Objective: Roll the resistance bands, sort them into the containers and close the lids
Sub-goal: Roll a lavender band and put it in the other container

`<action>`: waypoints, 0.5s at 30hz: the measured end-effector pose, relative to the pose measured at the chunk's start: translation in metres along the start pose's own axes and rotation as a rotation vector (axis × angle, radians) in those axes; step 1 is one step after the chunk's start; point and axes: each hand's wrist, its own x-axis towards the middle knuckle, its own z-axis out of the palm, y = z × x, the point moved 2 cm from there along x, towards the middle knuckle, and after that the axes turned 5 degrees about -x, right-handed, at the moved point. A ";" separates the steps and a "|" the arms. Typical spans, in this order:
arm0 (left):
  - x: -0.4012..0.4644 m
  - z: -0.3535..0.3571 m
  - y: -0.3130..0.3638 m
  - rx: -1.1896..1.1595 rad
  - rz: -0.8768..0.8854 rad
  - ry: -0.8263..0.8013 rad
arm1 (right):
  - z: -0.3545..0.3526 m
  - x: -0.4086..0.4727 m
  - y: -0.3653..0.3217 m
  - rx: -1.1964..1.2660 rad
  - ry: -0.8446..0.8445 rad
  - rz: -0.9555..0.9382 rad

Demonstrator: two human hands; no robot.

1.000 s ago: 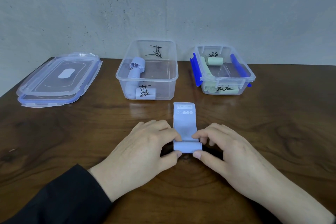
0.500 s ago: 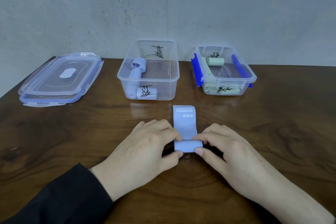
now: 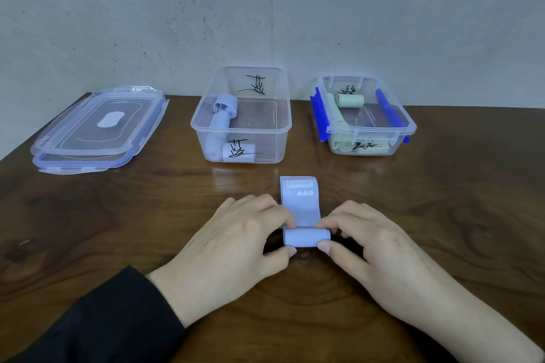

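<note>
On the dark wooden counter point(image 3: 88, 230) a pale blue resistance band point(image 3: 300, 206) lies lengthwise, its near end wound into a short roll while the far end lies flat with a printed label facing up. The left hand point(image 3: 236, 247) pinches the left end of the roll between thumb and curled fingers point(image 3: 283, 216); the right hand point(image 3: 368, 247) pinches the right end the same way, thumb at the near side and fingers over the far side. Both wrists rest low over the counter, and a black sleeve point(image 3: 97, 321) covers the left forearm.

Beyond the band stand two clear plastic containers, both without lids. The larger container point(image 3: 277, 130), just behind the band and slightly left, holds blue bands point(image 3: 221, 118) along its left side — one loosely curled at the back, one rolled along the wall — plus a white label with black handwriting at the front (a second scribble shows on the back wall). The smaller container point(image 3: 392, 127) stands to the right of it, apart, with blue latches point(image 3: 320, 118) hanging at its sides; inside lie pale green bands point(image 3: 349, 101), one rolled at the back and more along the left and front.

Well to the left, near the counter's edge, two clear lids point(image 3: 100, 127) with blue rims lie stacked. A grey wall point(image 3: 265, 9) rises behind everything
</note>
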 end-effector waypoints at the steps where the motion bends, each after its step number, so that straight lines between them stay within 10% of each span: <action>1: 0.000 0.000 0.000 -0.001 -0.001 0.000 | 0.000 0.000 0.000 0.001 0.000 0.002; 15: -0.001 0.000 -0.001 -0.023 -0.003 0.023 | -0.001 0.001 0.000 -0.021 -0.029 0.004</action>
